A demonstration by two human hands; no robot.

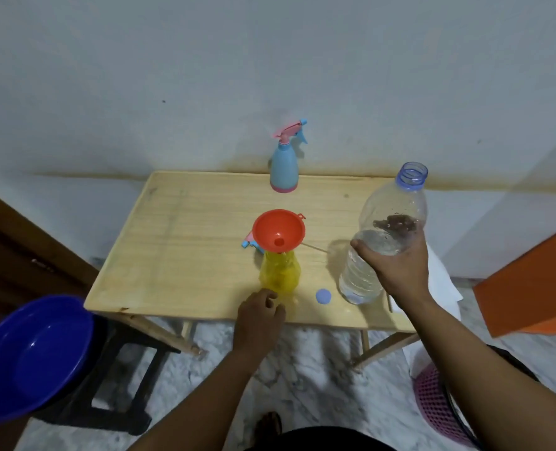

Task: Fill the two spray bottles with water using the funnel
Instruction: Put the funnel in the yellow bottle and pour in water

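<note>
An orange funnel (279,231) sits in the neck of a yellow spray bottle (280,271) standing mid-table. Its pink-and-blue spray head (250,243) lies on the table behind it. My left hand (259,315) is at the yellow bottle's base, fingers curled and touching it. My right hand (400,268) grips a large clear water bottle (384,236), uncapped, roughly upright and partly filled with water. Its blue cap (323,295) lies on the table. A blue spray bottle (284,167) with a pink trigger head stands at the far edge.
The small wooden table (179,242) stands against a pale wall. A blue basin (32,356) rests on a dark stool at left. An orange box (530,288) and white cloth (442,281) are at right, with a pink basket (439,408) on the marble floor.
</note>
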